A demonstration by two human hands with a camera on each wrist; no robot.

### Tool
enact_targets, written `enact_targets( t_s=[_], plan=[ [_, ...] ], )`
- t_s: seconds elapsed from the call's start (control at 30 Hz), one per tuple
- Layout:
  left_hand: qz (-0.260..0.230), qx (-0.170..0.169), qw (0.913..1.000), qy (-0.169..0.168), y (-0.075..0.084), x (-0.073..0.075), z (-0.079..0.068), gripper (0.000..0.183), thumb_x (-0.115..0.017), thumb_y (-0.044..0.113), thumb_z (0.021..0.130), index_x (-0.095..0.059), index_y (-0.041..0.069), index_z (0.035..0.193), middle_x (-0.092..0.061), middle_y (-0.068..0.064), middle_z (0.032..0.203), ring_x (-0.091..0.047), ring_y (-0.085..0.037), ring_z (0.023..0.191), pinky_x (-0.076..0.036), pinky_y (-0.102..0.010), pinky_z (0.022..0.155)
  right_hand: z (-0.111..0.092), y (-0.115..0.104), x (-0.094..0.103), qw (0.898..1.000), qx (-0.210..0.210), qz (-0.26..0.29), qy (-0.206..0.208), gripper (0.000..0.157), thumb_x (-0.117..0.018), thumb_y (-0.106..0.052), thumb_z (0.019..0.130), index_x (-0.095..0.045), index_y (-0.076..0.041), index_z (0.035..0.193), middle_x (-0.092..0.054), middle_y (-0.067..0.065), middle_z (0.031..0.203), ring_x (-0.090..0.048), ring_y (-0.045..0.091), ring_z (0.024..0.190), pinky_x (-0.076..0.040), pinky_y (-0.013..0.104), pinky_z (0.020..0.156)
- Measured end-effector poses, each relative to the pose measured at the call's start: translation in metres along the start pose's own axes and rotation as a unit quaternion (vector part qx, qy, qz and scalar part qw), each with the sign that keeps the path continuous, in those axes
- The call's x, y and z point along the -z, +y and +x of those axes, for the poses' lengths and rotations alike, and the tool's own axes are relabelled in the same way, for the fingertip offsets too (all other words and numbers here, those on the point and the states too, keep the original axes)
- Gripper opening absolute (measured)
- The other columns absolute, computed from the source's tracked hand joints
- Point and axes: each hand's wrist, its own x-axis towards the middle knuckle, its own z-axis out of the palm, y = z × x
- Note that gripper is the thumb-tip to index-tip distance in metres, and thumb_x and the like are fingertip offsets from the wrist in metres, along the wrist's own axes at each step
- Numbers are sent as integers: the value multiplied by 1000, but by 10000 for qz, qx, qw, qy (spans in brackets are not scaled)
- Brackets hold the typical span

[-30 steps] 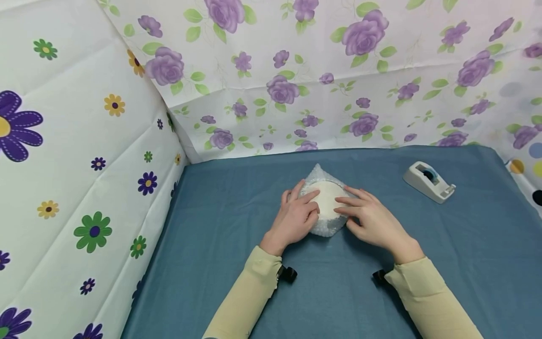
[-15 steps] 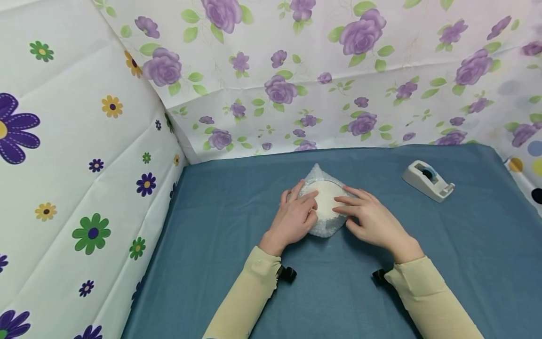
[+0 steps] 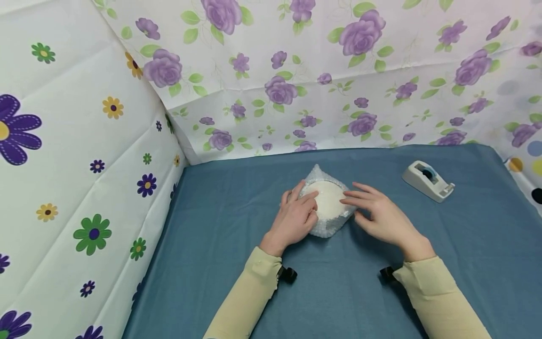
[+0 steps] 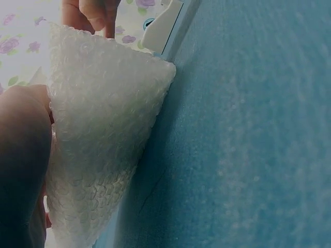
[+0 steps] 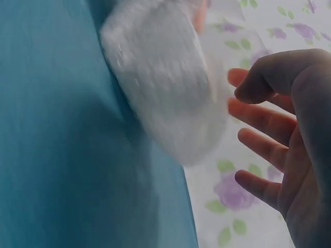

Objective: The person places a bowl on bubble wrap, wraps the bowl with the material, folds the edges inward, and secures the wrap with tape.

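Note:
A round white piece, its kind unclear, sits mid-table with bubble wrap around its sides and up over its edge. My left hand rests on the wrap's left edge, fingers reaching onto the white top. In the left wrist view the bubble wrap bulges below that hand and tapers toward the table. My right hand hovers at the right edge, fingers spread and loosely bent. The right wrist view shows the right hand apart from the wrap, holding nothing.
A white tape dispenser with a blue roll stands at the back right of the blue-covered table. Flowered sheets hang behind and at the left. Each wrist carries a small black device.
My right hand has lifted off the white top and shifted right. The wrap's right edge now sticks out further to the right. The left hand stays in place.

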Motion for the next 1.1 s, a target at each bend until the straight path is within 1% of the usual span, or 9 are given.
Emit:
enact_targets(
  t_s=[0.13, 0.23, 0.3, 0.4, 0.47, 0.53, 0.63, 0.9, 1.1],
  plan=[
    [-65, -44, 10000, 44, 0, 0, -1, 34, -38, 19, 112, -66, 23, 93, -57, 0, 158, -17, -30, 164, -26, -56, 122, -10, 19, 25, 9976, -594, 7, 366, 44, -71, 1, 98, -71, -10, 140, -64, 16, 147, -45, 43, 148, -42, 68, 108],
    [-85, -71, 9999, 66, 1, 0, 0, 34, -38, 20, 112, -66, 23, 93, -58, 0, 157, -18, -31, 164, -26, -56, 122, -23, 38, 53, 9848, -1598, 31, 683, 38, -65, -13, 107, -68, -10, 144, -62, 22, 148, -52, 47, 139, -44, 68, 100],
    [-109, -91, 9999, 60, 2, 0, 0, 34, -38, 20, 112, -66, 22, 93, -57, 0, 158, -18, -32, 164, -26, -57, 122, -34, 53, 74, 9665, -2428, 115, 819, 40, -58, -26, 112, -65, -10, 148, -59, 26, 149, -53, 53, 134, -45, 69, 96],
    [-147, -108, 9998, 67, 2, 0, 0, 34, -38, 20, 112, -66, 22, 93, -58, -1, 157, -18, -32, 163, -27, -57, 121, -49, 77, 102, 9311, -3535, 218, 871, 55, -45, -44, 114, -57, -8, 154, -55, 29, 151, -51, 57, 132, -45, 70, 92],
    [-170, -101, 9998, 76, 2, 0, -1, 33, -39, 19, 112, -66, 22, 94, -57, -1, 158, -17, -32, 164, -26, -57, 121, -59, 93, 117, 9121, -4010, 315, 788, 65, -39, -50, 114, -51, -4, 157, -50, 33, 152, -45, 59, 136, -43, 73, 95],
    [-186, -91, 9997, 114, 2, 0, -1, 33, -39, 19, 111, -67, 21, 94, -58, -2, 157, -18, -32, 164, -27, -57, 121, -69, 108, 128, 8993, -4309, 423, 609, 72, -35, -54, 113, -46, 0, 159, -45, 36, 154, -41, 59, 137, -40, 75, 98],
    [-212, -75, 9996, 146, 2, 1, -2, 32, -40, 18, 111, -67, 21, 95, -58, -2, 157, -17, -32, 164, -27, -58, 122, -80, 128, 137, 8893, -4523, 657, 159, 80, -32, -60, 112, -40, 3, 160, -36, 40, 157, -36, 61, 139, -36, 79, 101],
    [-212, -9, 9997, 86, 1, 2, -3, 31, -40, 18, 112, -68, 21, 98, -57, -2, 158, -16, -32, 164, -26, -58, 122, -80, 159, 142, 9096, -3868, 575, -1406, 83, -42, -58, 112, -36, 12, 157, -36, 44, 152, -39, 62, 135, -35, 78, 105],
    [-192, -45, 9998, 95, 2, 0, -2, 31, -39, 19, 111, -68, 20, 99, -56, -2, 158, -16, -31, 164, -26, -57, 122, -72, 165, 149, 9084, -3787, 180, -1766, 86, -48, -62, 109, -42, 13, 152, -37, 47, 149, -37, 66, 134, -34, 80, 105]
  ],
)
